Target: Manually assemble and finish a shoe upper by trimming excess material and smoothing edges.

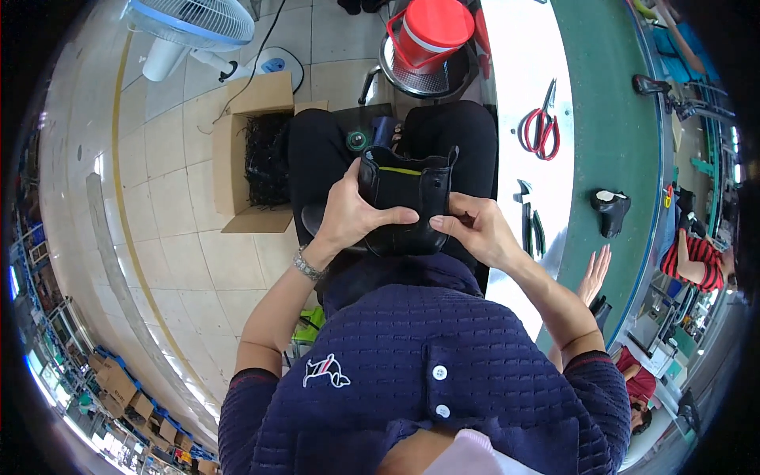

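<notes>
Above my lap I hold a black leather boot [400,195], its top opening facing away from me and a thin yellow-green strip showing inside. My left hand [346,215] grips its left side, thumb lying across the leather and the other fingers hidden behind it. On the right side, my right hand [480,230] is closed on the boot's edge, thumb in front and curled fingers at the side. Whether a smaller item is pinched there cannot be made out.
At right, a white bench [522,47] carries red-handled scissors [541,136], an adjustable wrench [525,210] and pliers [538,233]. Beyond, another black boot [610,212] stands on a green belt [606,119]; another person's hand [594,275] is nearby. A cardboard box [226,166] and fan [194,24] stand left.
</notes>
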`<action>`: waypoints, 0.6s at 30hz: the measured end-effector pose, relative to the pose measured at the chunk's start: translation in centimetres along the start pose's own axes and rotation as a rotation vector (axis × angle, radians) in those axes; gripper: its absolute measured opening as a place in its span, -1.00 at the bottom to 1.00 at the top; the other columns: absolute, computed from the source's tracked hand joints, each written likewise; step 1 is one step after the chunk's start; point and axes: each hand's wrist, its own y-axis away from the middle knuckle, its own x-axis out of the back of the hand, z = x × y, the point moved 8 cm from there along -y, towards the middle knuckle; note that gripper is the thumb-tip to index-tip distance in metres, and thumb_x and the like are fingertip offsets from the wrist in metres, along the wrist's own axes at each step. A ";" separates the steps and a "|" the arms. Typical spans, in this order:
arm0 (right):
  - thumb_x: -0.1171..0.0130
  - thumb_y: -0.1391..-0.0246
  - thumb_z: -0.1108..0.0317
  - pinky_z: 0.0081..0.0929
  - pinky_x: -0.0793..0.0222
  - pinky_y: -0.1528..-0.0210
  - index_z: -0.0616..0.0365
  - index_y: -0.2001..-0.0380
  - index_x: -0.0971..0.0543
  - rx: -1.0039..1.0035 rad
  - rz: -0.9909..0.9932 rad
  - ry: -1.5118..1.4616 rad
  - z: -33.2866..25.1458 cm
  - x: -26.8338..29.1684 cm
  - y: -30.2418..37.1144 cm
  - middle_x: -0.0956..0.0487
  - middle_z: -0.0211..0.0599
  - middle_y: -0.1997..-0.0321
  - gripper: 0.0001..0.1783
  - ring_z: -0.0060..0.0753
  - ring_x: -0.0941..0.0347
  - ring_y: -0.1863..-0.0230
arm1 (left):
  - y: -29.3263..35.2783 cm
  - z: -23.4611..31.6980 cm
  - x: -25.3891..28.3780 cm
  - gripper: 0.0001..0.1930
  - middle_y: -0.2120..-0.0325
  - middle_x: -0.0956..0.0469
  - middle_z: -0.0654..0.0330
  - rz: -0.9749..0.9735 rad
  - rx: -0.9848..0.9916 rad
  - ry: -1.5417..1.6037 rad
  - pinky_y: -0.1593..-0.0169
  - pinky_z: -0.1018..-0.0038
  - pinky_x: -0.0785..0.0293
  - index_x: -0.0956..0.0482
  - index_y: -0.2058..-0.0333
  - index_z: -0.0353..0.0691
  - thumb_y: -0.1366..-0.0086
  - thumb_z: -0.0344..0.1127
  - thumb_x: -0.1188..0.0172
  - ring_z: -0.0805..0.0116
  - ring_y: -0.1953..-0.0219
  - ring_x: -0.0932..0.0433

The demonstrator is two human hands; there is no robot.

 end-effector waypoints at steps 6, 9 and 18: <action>-0.26 -0.09 0.33 -0.42 -0.19 0.56 0.39 0.46 -0.53 -0.032 0.188 -0.047 -1.0 0.1 -0.1 -0.44 -0.22 0.68 -0.73 -0.52 -0.25 0.66 | -0.7 -0.3 0.3 -0.12 0.26 -0.62 0.06 -0.004 -0.011 -0.029 0.04 0.45 -0.49 -0.43 0.08 -0.45 0.29 0.04 -0.60 0.31 0.21 -0.61; -0.26 -0.08 0.33 -0.45 -0.27 0.54 0.40 0.28 -0.58 -0.071 0.171 0.150 -0.5 0.4 -0.3 -0.53 -0.13 0.61 -0.71 -0.52 -0.37 0.63 | -1.2 -0.2 0.3 -0.15 0.24 -0.61 0.10 -0.024 -0.009 -0.026 0.05 0.45 -0.50 -0.43 0.07 -0.43 0.27 0.01 -0.60 0.34 0.19 -0.60; -0.27 -0.08 0.31 -0.40 -0.49 0.06 0.28 -0.11 -0.46 0.195 0.074 -0.299 -5.1 1.1 1.7 -0.61 -0.02 0.06 -0.47 -0.34 -0.58 0.10 | 0.5 -1.6 4.1 -0.29 0.15 -0.56 0.12 -0.146 0.132 0.612 0.04 0.45 -0.51 -0.40 0.00 -0.36 0.08 -0.14 -0.50 0.38 0.16 -0.58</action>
